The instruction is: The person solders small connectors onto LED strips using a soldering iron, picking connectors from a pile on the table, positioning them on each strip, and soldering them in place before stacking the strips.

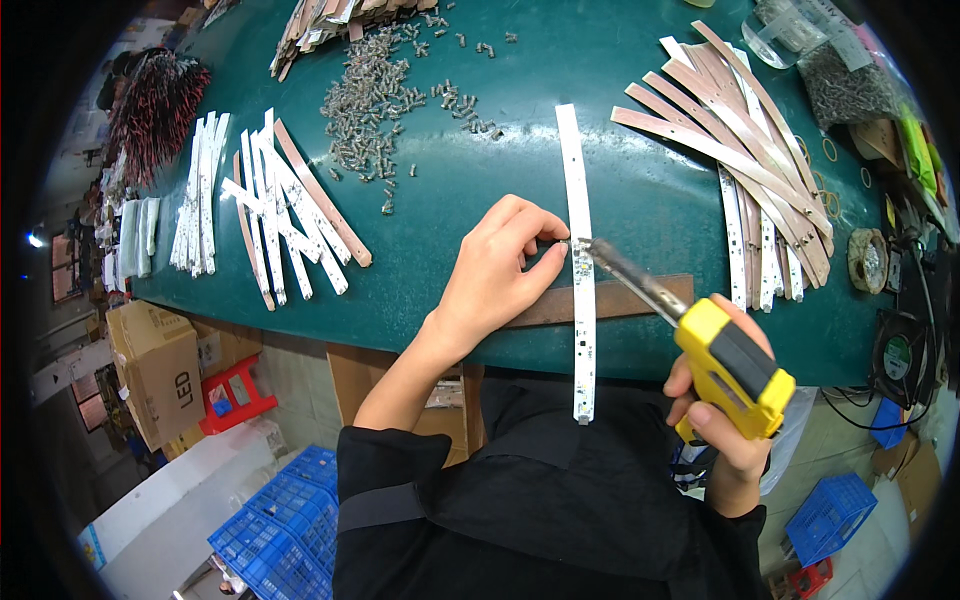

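Note:
A long white circuit-board strip (583, 345) with small dark components runs away from me across a brown bar (645, 297), its near end past the table edge. My left hand (500, 262) is at the strip's left edge, thumb and forefinger pinched together. Whatever is between those fingertips is too small to name. My right hand (728, 425) grips a yellow and black soldering gun (735, 365). Its metal barrel slants to the left, with the tip at the strip just across from my left fingertips. Whether the tip touches the board cannot be seen.
Many small metallic parts (365, 105) lie in a heap on the green table (470, 160). White strips (290, 205) lie at left, brown and white ones (735, 130) at right. A tape roll (867, 260) and small fan (898, 355) sit at the right edge. Blue crates (285, 525) stand below.

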Action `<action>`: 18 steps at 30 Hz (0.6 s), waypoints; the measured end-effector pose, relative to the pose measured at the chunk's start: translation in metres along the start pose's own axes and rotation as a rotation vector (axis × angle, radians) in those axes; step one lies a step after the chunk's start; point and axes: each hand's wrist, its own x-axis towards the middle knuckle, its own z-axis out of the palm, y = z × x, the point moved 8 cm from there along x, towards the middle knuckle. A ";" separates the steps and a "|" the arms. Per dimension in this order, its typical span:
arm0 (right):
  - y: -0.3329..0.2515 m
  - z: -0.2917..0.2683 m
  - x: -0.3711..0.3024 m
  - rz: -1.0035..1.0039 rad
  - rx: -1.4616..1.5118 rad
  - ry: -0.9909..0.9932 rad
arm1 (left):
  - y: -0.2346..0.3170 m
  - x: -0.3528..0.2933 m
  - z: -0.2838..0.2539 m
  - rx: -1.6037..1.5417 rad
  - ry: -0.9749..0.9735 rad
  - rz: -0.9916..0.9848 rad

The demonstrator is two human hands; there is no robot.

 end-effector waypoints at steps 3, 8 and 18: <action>-0.018 -0.016 -0.008 -0.170 0.074 0.246 | 0.001 0.000 0.000 -0.006 0.000 -0.002; -0.032 -0.052 -0.026 -0.382 -0.323 0.432 | 0.001 0.001 0.002 -0.023 -0.007 -0.019; -0.056 -0.076 -0.024 -0.678 -1.336 0.708 | 0.001 0.001 0.002 0.031 -0.032 -0.031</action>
